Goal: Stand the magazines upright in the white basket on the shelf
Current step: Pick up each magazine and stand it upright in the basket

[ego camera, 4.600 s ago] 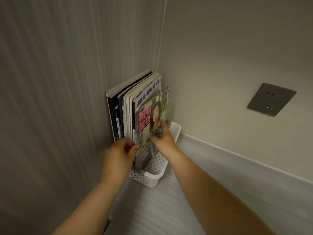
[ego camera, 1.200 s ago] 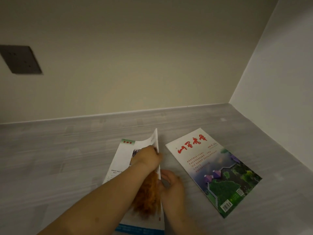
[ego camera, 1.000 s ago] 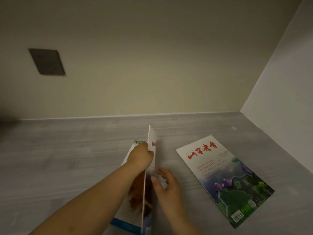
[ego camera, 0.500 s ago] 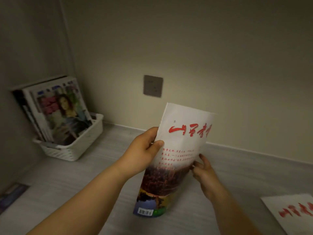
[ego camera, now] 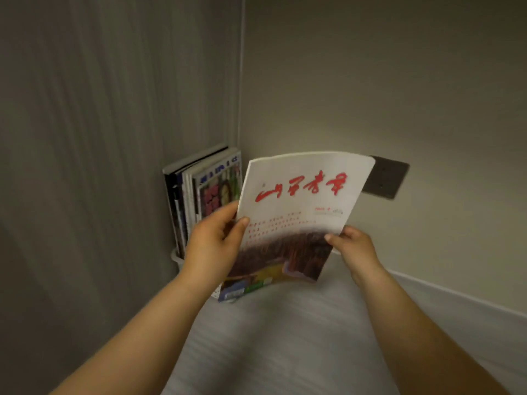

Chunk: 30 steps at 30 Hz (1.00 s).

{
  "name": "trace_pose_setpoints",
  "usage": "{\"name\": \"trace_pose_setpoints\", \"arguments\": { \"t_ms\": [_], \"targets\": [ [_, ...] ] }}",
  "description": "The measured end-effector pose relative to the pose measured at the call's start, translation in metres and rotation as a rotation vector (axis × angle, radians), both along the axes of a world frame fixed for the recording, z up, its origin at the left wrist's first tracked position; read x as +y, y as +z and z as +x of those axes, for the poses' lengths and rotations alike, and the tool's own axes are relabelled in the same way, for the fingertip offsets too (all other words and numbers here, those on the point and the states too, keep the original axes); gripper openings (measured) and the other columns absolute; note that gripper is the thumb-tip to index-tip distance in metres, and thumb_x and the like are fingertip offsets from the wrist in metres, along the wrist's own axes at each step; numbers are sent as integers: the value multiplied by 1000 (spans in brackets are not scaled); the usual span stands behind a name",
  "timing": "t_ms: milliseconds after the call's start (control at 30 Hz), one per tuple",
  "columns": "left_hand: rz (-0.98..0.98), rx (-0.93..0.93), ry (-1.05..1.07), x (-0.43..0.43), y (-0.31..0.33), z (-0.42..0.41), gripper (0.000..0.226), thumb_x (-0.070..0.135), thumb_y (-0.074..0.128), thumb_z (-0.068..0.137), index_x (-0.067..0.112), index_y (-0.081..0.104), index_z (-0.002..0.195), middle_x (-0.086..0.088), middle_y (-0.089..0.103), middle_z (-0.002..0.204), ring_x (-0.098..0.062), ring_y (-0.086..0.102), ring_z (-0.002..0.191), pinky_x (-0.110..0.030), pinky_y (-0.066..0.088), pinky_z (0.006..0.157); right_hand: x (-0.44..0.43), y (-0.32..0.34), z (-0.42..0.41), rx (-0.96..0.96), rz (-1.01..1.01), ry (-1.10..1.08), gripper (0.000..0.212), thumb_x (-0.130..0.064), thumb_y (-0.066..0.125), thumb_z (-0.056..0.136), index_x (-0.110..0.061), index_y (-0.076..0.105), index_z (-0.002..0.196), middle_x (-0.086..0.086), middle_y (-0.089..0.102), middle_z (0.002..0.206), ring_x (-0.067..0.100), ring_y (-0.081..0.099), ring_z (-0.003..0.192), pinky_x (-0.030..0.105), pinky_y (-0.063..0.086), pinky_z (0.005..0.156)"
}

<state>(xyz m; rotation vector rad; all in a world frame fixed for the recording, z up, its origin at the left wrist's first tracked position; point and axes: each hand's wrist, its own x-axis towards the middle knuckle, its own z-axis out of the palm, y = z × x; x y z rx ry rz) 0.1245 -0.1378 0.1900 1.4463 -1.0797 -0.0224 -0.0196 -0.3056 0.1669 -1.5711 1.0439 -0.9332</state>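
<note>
Over the shelf (ego camera: 285, 337), near its back left corner, both hands have a white-covered magazine (ego camera: 302, 206) with red brush lettering held up in the air, cover facing the camera. Left hand (ego camera: 211, 246) is closed on the magazine's left edge, thumb on the front cover and the fingers tucked behind. Right hand (ego camera: 356, 249) is pinching the right edge lower down, thumb showing on the front. The magazine is pretty much upright, tilted a bit, and the top bows slightly.

Right behind it in the corner is the white basket (ego camera: 178, 259), mostly hidden by the left hand and the magazine, so only a sliver of rim shows by the left wall. A bunch of magazines (ego camera: 199, 195) are already standing upright in there, packed against the side wall, frontmost one with a person on its cover. A dark wall socket (ego camera: 387, 178) peeks out behind the held magazine's top right corner. Everything's a bit motion-blurred.
</note>
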Motion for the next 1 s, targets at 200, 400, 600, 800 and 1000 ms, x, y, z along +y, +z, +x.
{"name": "trace_pose_setpoints", "arguments": {
  "t_ms": [200,400,600,800,1000],
  "targets": [
    [-113,78,38,-6,12,52,32,2,54,84,15,59,113,28,55,83,29,51,71,7,40,66,-22,42,80,-58,-139,-109,26,5,54,81,2,63,105,7,59,90,12,52,64,12,43,53],
    [-128,242,101,-10,-11,78,33,2,53,85,30,57,102,27,57,81,29,52,69,8,40,62,-32,36,139,3,-118,-113,26,5,52,81,2,62,104,19,65,107,25,55,88,31,43,81],
    [-20,274,157,-13,-57,89,12,1,57,82,6,67,85,27,58,68,19,55,63,-4,45,62,-31,9,181,64,14,120,33,9,50,81,1,57,112,18,61,115,23,56,99,28,44,85],
    [3,338,178,-18,-76,92,20,-2,57,81,7,68,96,27,58,75,26,53,66,7,38,60,-29,-13,202,27,69,176,24,6,48,81,-15,55,91,14,62,105,24,56,95,25,46,71],
    [94,213,367,-21,-76,97,31,0,66,74,6,60,104,16,42,83,-7,50,80,-3,35,70,-30,-39,205,-11,180,188,71,-5,54,85,-19,13,141,12,31,146,28,36,129,32,36,97]
  ]
}}
